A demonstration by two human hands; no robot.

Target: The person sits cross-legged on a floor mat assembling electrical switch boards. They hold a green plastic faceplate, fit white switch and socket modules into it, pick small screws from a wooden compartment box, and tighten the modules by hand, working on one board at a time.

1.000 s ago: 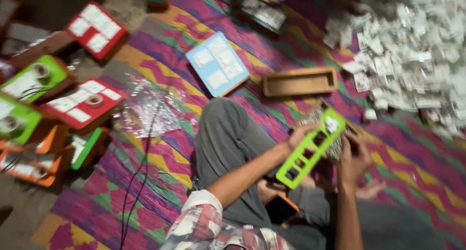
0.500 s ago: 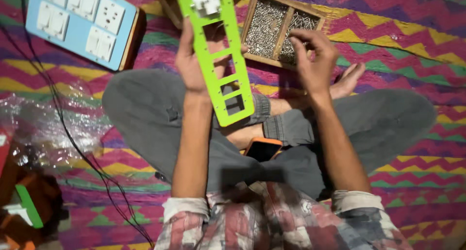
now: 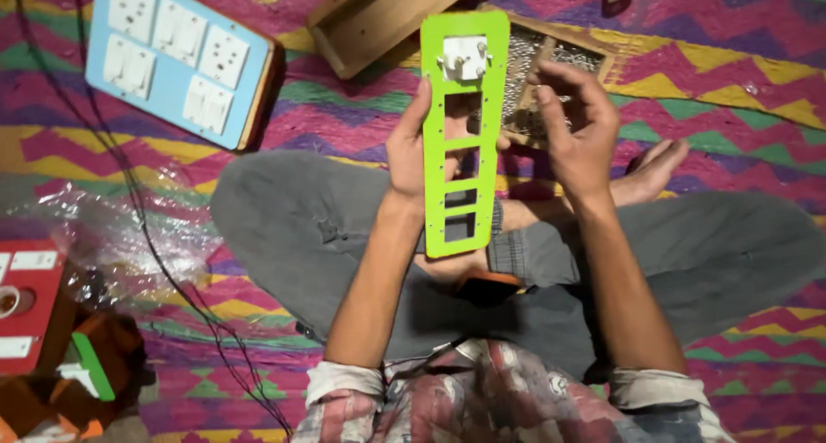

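My left hand [image 3: 408, 155] holds a long bright green plastic panel [image 3: 460, 133] upright over my crossed legs. The panel has several rectangular cut-outs, and a white socket part [image 3: 465, 58] sits in the top one. My right hand [image 3: 575, 126] hovers just right of the panel with its fingers curled and pinched near the panel's edge; whether a small screw is between the fingertips is too small to tell. Behind the panel lies a wooden tray [image 3: 551, 58] filled with small metal screws.
A blue switchboard with white switches [image 3: 176, 58] lies at upper left on a colourful woven mat [image 3: 731, 99]. An empty wooden box [image 3: 379, 17] is beside the tray. Crumpled clear plastic [image 3: 112, 236], a black cable [image 3: 146, 228] and red and orange boards [image 3: 34, 305] lie left.
The view has swung from the wide floor scene to straight down over my lap. The green panel now stands upright in my left hand, and my right hand has come up from the screw tray.
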